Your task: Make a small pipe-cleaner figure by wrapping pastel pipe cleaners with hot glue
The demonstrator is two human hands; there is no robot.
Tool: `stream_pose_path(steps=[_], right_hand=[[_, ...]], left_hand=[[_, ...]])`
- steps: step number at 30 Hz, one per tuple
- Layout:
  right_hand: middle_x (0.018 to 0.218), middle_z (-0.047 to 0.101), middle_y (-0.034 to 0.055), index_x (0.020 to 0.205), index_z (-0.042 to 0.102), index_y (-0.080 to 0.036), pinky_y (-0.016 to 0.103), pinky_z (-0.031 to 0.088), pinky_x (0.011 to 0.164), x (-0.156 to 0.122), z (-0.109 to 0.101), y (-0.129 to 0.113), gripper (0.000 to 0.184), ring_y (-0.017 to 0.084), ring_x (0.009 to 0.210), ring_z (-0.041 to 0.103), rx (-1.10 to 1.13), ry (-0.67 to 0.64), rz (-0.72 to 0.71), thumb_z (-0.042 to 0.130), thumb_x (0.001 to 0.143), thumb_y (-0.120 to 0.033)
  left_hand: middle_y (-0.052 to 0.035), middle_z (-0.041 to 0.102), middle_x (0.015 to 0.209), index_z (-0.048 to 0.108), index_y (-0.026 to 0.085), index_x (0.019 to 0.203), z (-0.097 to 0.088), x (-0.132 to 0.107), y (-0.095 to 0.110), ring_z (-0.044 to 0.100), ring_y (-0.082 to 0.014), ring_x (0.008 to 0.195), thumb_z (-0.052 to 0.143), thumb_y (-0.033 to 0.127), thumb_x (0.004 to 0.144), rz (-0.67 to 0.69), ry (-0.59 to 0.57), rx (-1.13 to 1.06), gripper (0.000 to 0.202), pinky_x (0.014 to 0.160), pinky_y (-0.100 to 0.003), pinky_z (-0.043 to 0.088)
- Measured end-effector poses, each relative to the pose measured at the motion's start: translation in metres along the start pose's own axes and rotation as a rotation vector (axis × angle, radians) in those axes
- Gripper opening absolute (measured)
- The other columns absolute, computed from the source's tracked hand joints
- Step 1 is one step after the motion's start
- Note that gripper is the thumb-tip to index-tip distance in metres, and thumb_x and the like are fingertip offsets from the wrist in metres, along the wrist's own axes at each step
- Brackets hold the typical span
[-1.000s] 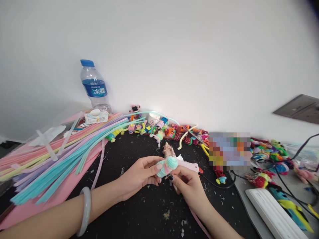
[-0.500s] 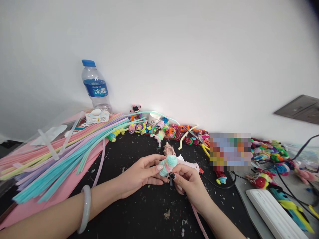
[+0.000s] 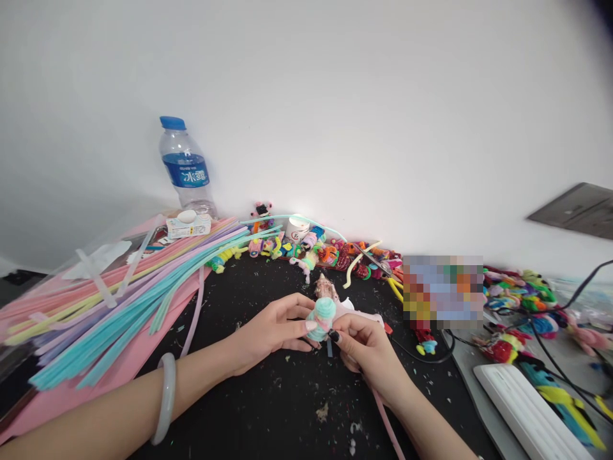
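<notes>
A small mint-green figure wound from pipe cleaners (image 3: 324, 309), with a pink band round its middle, stands roughly upright between my hands. My left hand (image 3: 278, 329) holds its left side between thumb and fingers. Thumb and forefinger of my right hand (image 3: 361, 342) pinch at its lower right edge; what exactly lies between those tips is partly hidden. From under the right hand a pink pipe cleaner (image 3: 387, 425) runs down toward the near edge. Just behind the figure lie a brownish, rough-surfaced lump (image 3: 325, 286) and a pale pink tool (image 3: 366, 315), partly covered by my hand.
Bundles of pastel pipe cleaners (image 3: 138, 287) lie at left on pink sheets. A water bottle (image 3: 186, 166) and a small box (image 3: 189, 225) stand behind them. Several colourful figures, a paper cup (image 3: 297, 227) and scissors (image 3: 371, 259) line the wall. A white power strip (image 3: 524, 409) lies right.
The figure has turned more upright and shifted slightly left. Both hands keep almost the same place and grip.
</notes>
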State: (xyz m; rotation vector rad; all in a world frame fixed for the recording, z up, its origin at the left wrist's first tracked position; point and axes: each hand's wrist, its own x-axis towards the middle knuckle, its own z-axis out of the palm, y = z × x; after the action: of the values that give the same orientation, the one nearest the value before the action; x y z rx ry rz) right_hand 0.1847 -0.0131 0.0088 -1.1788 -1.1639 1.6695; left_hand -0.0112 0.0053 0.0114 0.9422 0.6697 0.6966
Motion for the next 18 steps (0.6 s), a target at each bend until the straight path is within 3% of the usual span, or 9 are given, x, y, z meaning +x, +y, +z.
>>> stream_pose_path(steps=[7, 18], right_hand=[[0.047, 0.037, -0.0101, 0.073, 0.061, -0.014, 0.019, 0.013, 0.036, 0.0013, 0.0004, 0.0005, 0.029, 0.002, 0.036, 0.022, -0.011, -0.029, -0.007, 0.073, 0.069, -0.041], [0.049, 0.036, -0.0102, 0.074, 0.059, -0.014, 0.019, 0.014, 0.037, 0.0006, 0.0011, 0.0010, 0.030, 0.002, 0.038, 0.022, -0.064, -0.050, -0.014, 0.070, 0.071, -0.043]], left_hand=[[-0.0024, 0.060, 0.093, 0.055, 0.017, 0.090, 0.0007, 0.0002, -0.0029, 0.062, -0.0159, 0.083, 0.062, 0.024, 0.082, 0.001, 0.024, -0.039, 0.014, 0.081, -0.037, 0.050], [-0.0004, 0.060, 0.083, 0.051, 0.015, 0.081, 0.0041, 0.0016, -0.0019, 0.061, -0.0139, 0.075, 0.066, 0.023, 0.077, 0.015, 0.071, -0.054, 0.017, 0.076, -0.034, 0.050]])
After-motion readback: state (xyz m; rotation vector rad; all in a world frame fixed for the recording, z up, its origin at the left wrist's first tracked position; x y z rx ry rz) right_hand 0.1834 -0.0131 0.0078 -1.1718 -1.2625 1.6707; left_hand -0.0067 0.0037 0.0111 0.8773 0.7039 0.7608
